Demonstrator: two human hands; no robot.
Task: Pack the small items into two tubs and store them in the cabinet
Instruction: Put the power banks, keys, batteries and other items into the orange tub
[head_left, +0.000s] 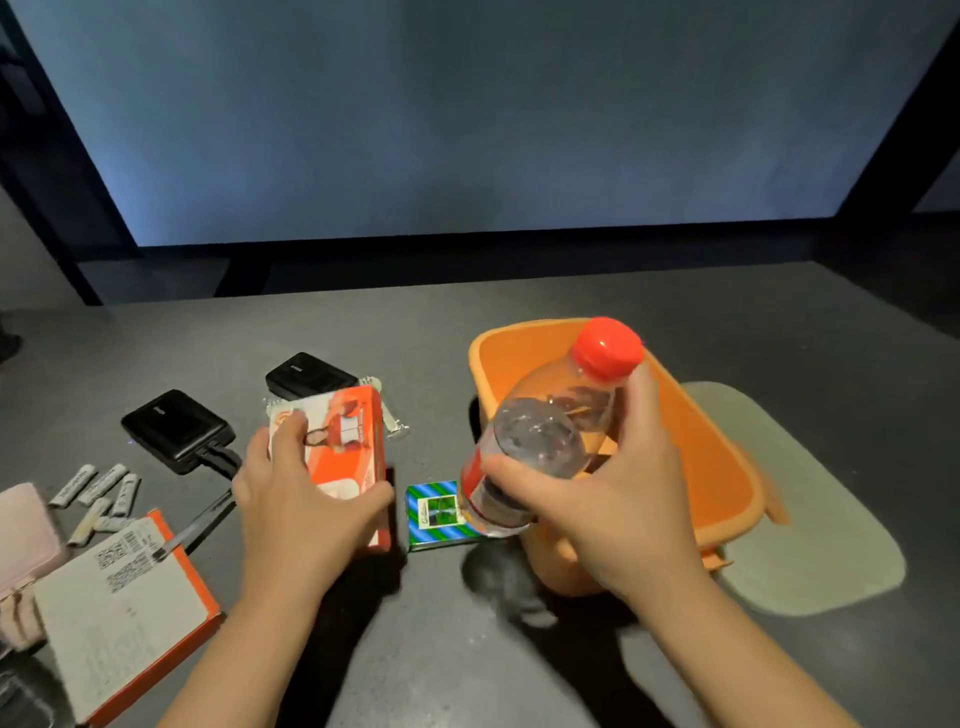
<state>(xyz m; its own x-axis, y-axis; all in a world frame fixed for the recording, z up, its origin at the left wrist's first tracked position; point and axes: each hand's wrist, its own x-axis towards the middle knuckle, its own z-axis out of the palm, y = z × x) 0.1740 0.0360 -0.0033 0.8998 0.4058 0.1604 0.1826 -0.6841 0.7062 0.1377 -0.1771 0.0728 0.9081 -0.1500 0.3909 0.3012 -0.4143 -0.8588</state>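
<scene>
The right hand (613, 499) is gripping a clear plastic bottle (540, 436) with a red cap (608, 347), fingers and thumb curling round its lower body near the label. The bottle is tilting, cap pointing away from the person, and it is hanging over the near rim of the orange tub (727, 467). That pose suggests the bottle is being lowered into the tub on its side, since lying down it would probably fit below the rim.

The left hand (306, 499) is reaching forward, wrist low, and closing on an orange-and-white box (343, 441): the thumb is lying along the box's right side and the fingers are wrapping over its left corner. The box is sitting near the middle of the counter (415, 338), and the grip looks like the start of a lift, so that both hands are feeding the tub in turn.

Just beside the box, towards the tub, a small green-and-blue packet (434, 514) is lying flat. Two black power banks (176, 428) are resting further back on the left. A cluster of batteries (98, 493) is lying near the left edge, beside a pink wallet (23, 540). An orange-edged notebook (124, 613) is sitting at the near left corner with a pen (195, 527) across its top. The tub itself is standing towards the right edge, partly on a pale mat (821, 519). Only one tub is visible.
</scene>
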